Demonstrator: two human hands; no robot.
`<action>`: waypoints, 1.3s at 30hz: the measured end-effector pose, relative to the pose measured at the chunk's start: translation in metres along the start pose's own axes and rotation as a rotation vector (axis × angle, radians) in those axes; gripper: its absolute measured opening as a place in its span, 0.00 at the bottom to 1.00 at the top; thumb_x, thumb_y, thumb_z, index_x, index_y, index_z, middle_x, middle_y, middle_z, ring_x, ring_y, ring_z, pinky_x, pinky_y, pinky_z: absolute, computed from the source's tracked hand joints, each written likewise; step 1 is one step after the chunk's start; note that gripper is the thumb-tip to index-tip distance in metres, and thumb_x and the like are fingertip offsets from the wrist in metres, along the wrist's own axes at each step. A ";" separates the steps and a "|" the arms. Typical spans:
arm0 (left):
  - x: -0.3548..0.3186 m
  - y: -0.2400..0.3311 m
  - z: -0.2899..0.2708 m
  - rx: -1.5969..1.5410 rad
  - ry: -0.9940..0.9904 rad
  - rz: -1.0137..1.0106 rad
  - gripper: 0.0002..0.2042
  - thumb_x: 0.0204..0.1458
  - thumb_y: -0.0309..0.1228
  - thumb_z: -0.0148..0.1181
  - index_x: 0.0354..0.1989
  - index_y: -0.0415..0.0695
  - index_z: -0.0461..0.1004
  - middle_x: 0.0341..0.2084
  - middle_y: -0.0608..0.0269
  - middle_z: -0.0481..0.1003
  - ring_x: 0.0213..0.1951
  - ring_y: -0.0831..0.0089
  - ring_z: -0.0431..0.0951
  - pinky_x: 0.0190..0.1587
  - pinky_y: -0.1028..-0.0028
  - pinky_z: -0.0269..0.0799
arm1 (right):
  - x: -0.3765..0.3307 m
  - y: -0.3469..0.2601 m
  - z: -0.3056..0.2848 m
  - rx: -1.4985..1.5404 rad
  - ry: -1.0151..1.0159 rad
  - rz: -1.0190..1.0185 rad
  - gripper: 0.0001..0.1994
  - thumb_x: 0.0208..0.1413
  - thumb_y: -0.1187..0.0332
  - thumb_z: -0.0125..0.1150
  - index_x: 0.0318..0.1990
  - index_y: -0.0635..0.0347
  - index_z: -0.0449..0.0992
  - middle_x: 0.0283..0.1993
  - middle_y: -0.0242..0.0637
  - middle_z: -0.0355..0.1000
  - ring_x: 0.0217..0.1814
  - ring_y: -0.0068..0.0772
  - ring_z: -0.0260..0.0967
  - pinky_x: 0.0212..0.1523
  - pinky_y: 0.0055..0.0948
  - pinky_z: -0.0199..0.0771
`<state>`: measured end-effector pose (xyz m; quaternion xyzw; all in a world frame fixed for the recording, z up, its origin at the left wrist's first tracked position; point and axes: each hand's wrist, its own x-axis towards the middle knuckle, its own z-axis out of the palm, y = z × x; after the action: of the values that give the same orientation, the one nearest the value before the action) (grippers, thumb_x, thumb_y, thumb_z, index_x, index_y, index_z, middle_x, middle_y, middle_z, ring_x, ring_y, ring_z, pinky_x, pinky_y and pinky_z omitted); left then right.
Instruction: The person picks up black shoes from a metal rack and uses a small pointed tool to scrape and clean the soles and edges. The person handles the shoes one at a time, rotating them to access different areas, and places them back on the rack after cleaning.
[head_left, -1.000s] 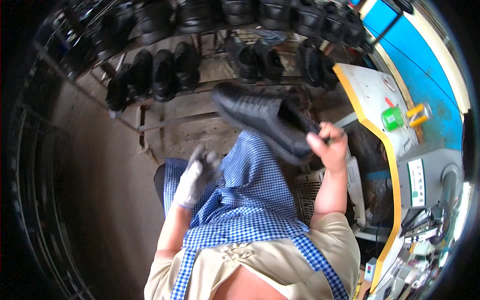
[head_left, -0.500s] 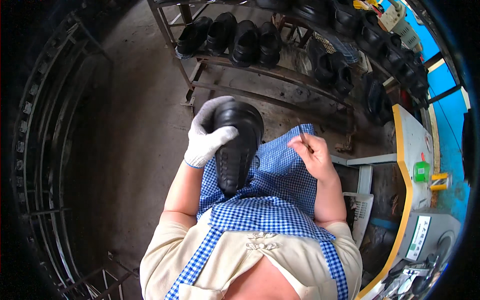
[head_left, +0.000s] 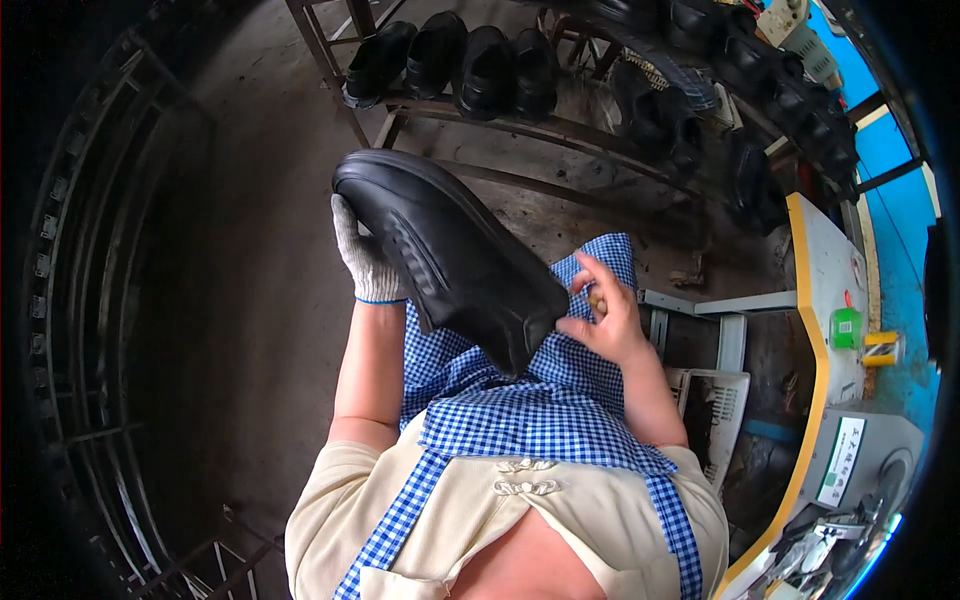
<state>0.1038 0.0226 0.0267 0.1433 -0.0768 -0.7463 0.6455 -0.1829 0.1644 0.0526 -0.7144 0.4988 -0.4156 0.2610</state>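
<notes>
Best held steady, the black shoe (head_left: 455,255) sits gripped in my gloved left hand (head_left: 360,250); I cannot tell whether the half-curled right hand (head_left: 612,322) holds anything.

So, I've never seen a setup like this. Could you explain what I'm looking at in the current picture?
There's no machine arm here: these are a person's own hands. The camera sits on their head and looks down; its wide lens makes straight edges bend. The left hand, in a pale glove, holds a black shoe above the checked apron. The bare right hand is by the shoe's heel; I can't tell whether its fingers touch it. Ahead, more black shoes stand on a rack. On the yellow-edged table are a green container and a yellow one.
</notes>
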 end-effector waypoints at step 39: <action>-0.009 -0.069 -0.068 0.668 -0.066 -0.511 0.21 0.62 0.35 0.57 0.61 0.42 0.65 0.39 0.57 0.75 0.37 0.65 0.74 0.37 0.66 0.73 | -0.053 0.116 -0.132 0.211 1.279 0.374 0.41 0.45 0.72 0.75 0.64 0.55 0.52 0.44 0.38 0.69 0.27 0.21 0.68 0.20 0.18 0.68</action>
<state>0.0614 0.0466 -0.0570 0.3353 -0.2971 -0.8206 0.3549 -0.3611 0.1763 0.0118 -0.2002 0.6270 -0.7512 0.0504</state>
